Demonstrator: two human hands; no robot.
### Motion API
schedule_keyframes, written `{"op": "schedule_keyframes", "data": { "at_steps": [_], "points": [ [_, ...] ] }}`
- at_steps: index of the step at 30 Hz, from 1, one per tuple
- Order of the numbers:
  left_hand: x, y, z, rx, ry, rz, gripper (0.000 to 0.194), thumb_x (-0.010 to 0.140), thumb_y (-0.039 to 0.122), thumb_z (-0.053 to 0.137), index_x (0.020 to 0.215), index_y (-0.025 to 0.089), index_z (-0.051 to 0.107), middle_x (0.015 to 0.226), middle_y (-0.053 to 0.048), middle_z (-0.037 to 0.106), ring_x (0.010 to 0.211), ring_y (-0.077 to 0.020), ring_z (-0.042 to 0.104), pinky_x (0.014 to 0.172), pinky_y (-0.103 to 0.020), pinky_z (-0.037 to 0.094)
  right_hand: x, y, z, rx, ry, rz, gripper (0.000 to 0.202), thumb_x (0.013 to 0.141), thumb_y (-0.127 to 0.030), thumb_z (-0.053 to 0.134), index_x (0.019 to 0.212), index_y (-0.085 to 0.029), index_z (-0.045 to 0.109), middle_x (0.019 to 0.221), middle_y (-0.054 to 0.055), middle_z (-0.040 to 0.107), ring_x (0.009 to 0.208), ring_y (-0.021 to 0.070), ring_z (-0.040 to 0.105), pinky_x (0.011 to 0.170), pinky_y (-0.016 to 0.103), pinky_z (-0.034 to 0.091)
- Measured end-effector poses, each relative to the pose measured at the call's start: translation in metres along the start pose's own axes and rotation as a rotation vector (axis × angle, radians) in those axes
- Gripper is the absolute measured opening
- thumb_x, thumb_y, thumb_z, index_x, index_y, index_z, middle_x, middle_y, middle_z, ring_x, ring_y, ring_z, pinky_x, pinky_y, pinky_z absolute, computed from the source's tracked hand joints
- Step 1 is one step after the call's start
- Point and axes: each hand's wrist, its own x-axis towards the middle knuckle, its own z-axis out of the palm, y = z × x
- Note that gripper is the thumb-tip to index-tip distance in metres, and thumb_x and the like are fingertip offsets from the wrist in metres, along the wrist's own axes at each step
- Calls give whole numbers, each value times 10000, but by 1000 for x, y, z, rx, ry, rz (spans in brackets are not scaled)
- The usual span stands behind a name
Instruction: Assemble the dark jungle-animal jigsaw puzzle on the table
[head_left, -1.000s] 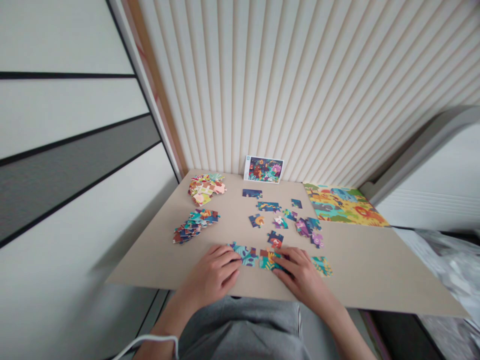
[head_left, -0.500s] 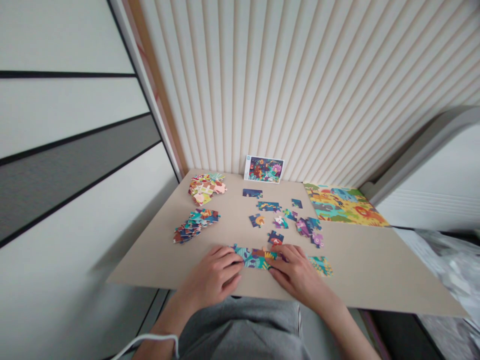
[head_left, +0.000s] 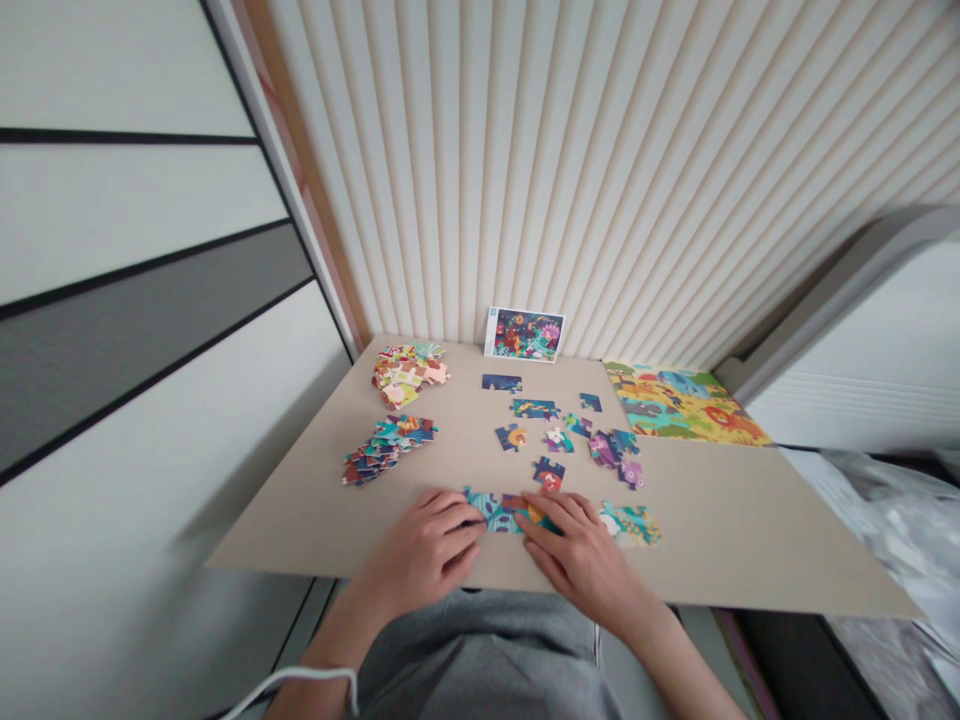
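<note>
A strip of joined jigsaw pieces lies along the near side of the table, in teal, purple and orange. My left hand rests at its left end, fingers laid forward and slightly bent, the tips touching the strip. My right hand lies over the middle, fingers stretched and apart, covering part of the strip. Beyond that hand shows the right end section, teal with yellow; whether it joins the rest is hidden. Just above my right fingers sits a dark blue and red piece.
Loose pieces and a purple cluster lie mid-table. Two piles, a dark one and a light one, are at left. A picture card leans on the pleated wall. A finished animal puzzle lies back right.
My right hand has slid a little left along the strip, uncovering more of its right section. My left hand stays at the left end. The view has shifted slightly.
</note>
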Motion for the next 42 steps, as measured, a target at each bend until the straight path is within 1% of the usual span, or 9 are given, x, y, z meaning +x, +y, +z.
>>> {"op": "schedule_keyframes", "data": {
  "at_steps": [13,21,25,28,31,34,37,39,42],
  "points": [
    [0,-3,1,-7,-5,9,215,938,200,591,1112,244,710,1100,-46,707,1082,-225,598,1009,-433,451,-1,-2,1,61,9,39,346,1022,-282,514,1349,-335,612,1405,53,602,1338,248,508,1114,500,372],
    [1,-3,2,8,38,20,226,939,186,586,1115,240,716,1078,-48,711,1064,-216,611,1000,-419,464,3,-6,18,55,113,88,259,1007,-248,534,1206,-282,697,1375,76,625,1288,256,548,1073,489,411],
    [1,-2,2,8,35,25,228,945,181,576,1121,236,711,1087,-50,710,1064,-221,607,990,-422,467,-1,-11,16,24,122,57,296,1008,-251,535,1278,-276,654,1432,73,589,1344,262,514,1132,528,368],
    [0,-4,3,12,31,28,234,945,184,575,1132,234,707,1096,-53,707,1072,-224,602,990,-420,473,-16,-15,17,12,138,-23,359,999,-206,534,1349,-249,604,1432,84,589,1360,262,500,1166,542,338],
    [-1,-5,2,26,21,40,238,952,190,562,1141,226,702,1106,-58,702,1080,-225,598,1006,-428,473,-45,-14,22,43,175,-52,405,971,-149,545,1362,-241,594,1315,84,665,1265,251,573,1108,495,428],
    [0,0,2,62,-1,52,250,969,201,541,1172,213,686,1137,-66,692,1121,-235,588,1039,-446,464,-80,1,24,27,227,51,427,959,-141,536,1368,-251,592,1297,93,668,1241,271,587,1053,498,480],
    [8,16,6,105,-21,45,323,982,242,538,1291,213,629,1248,-82,659,1216,-260,554,1096,-483,430,-107,25,21,-50,301,220,402,963,-184,546,1348,-277,613,1338,86,645,1278,285,566,1040,504,493],
    [16,30,13,124,-42,26,434,977,301,563,1403,217,544,1392,-95,584,1309,-279,497,1130,-497,405,-117,40,17,-107,323,289,404,970,-236,550,1368,-283,603,1414,81,596,1329,297,529,1063,513,479],
    [26,46,27,136,-79,21,570,964,413,593,1484,229,449,1555,-99,433,1415,-288,404,1167,-487,372,-123,54,13,-187,268,321,466,976,-325,558,1441,-291,543,1523,66,498,1402,314,457,1108,531,442]
  ]
}}
